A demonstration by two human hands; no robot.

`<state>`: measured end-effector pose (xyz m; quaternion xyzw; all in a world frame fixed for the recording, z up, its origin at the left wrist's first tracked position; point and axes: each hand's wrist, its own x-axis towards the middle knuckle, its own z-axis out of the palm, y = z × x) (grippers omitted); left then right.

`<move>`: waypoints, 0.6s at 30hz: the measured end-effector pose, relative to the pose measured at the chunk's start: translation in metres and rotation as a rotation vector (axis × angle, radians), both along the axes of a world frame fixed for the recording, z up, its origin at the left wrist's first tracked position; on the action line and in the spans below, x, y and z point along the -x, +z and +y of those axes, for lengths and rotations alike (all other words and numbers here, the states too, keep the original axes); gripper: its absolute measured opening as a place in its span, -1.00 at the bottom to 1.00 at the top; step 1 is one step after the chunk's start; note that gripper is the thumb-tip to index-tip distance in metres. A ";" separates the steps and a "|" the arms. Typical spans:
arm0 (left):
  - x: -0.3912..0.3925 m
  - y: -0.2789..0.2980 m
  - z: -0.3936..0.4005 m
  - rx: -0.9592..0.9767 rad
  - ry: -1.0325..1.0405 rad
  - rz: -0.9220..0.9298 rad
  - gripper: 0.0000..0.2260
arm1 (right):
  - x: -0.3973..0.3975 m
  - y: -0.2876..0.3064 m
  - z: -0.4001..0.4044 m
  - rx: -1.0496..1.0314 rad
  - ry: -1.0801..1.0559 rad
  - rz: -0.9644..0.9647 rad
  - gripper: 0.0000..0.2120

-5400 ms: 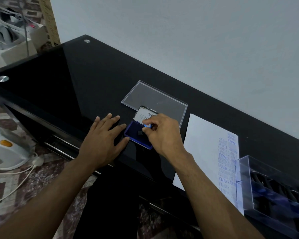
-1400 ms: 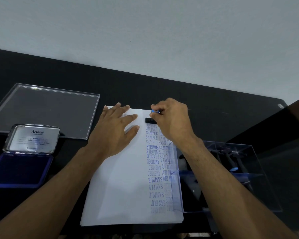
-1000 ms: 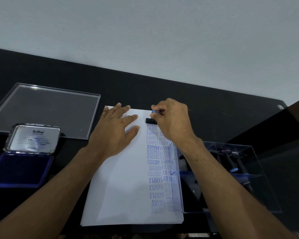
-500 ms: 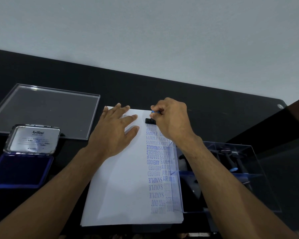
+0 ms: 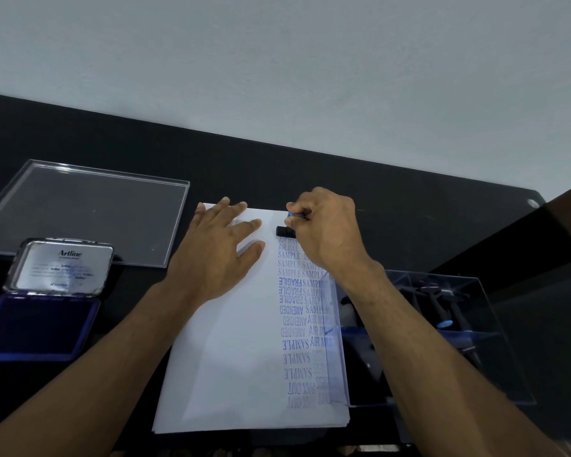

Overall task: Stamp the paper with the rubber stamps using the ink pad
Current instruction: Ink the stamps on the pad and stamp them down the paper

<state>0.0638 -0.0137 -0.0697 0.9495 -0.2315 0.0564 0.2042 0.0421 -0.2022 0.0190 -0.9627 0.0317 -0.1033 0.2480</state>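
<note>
Right hand [image 5: 327, 232] grips a stamp [image 5: 285, 231] by its blue handle, fingers curled round it; the stamp's black base sits on the paper [image 5: 238, 351] at the far end of the printed column, just past the top "AIR MAIL" mark. Left hand [image 5: 218, 255] lies flat on the paper w/ fingers straight and spread, pressing the far-left part of the sheet, just left of the stamp, not touching it.

Paper lies on the black worktop [image 5: 393, 206], long side running away from the person. Blue prints run down its right side in two rough columns: AIR MAIL, SAMPLE, FRAGILE, AMENDED, FAX OUT, some upside down.

Ink pad [image 5: 37, 328] sits left of the paper, well apart, lid [image 5: 61, 268] up & tilted back, "Artline" legible inside the lid; the pad surface is dark blue. Clear cover [image 5: 89, 216] lies flat on the worktop left of the paper, beyond the ink pad.

Clear box [image 5: 495, 344] stands right of the paper, its near-left wall overlapping the paper's right edge. Inside are more stamps [image 5: 439, 308], black bodies, one blue tip showing; the right forearm crosses over the box.
</note>
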 end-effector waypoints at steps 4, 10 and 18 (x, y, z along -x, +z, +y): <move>0.000 0.001 0.000 0.008 0.007 0.012 -0.40 | 0.000 -0.001 0.000 0.014 -0.002 0.015 -0.97; -0.001 -0.001 0.000 -0.008 0.012 0.015 -0.44 | -0.001 0.001 0.000 -0.044 -0.002 -0.001 -0.93; 0.000 0.000 0.000 0.000 0.009 0.012 -0.43 | -0.002 0.000 0.000 -0.025 -0.002 -0.002 -0.93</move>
